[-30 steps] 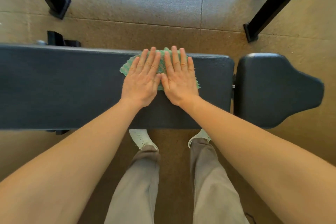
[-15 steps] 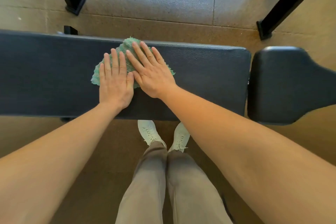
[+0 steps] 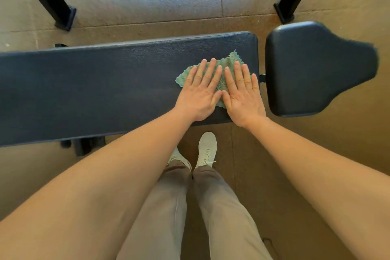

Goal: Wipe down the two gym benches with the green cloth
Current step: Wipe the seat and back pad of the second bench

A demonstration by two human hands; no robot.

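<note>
The green cloth (image 3: pixel 229 63) lies flat on the long padded counter (image 3: pixel 101 86), near its right end, beside the separate seat pad (image 3: pixel 312 69). The left grip (image 3: pixel 198 96) and right grip (image 3: pixel 242 99) press on it side by side, fingers straight and slightly spread. Cloth edges show beyond the fingertips.

The dark padded bench (image 3: pixel 105 82) bears the green cloth (image 3: pixel 230 62) — flat, near its right end.
</note>
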